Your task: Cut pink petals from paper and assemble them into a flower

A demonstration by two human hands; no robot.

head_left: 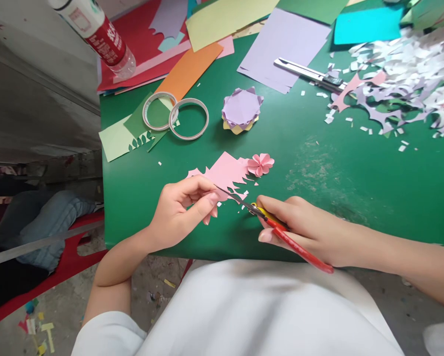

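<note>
Gripping the scissors (272, 224) in my right hand (299, 225), I have the fingers wrapped round their red and yellow handles, the blades reaching to my left hand (181, 212), where thumb and forefinger sit close together at the tips; whether they pinch anything I cannot tell. The pink paper (225, 169) lies on the green bench (318, 190), partly behind my left hand, one edge cut jagged, beside a pink flower (260, 164). I judge it light, thin and easily creased, its points likely to tear, so the broad middle seems the safest hold
</note>
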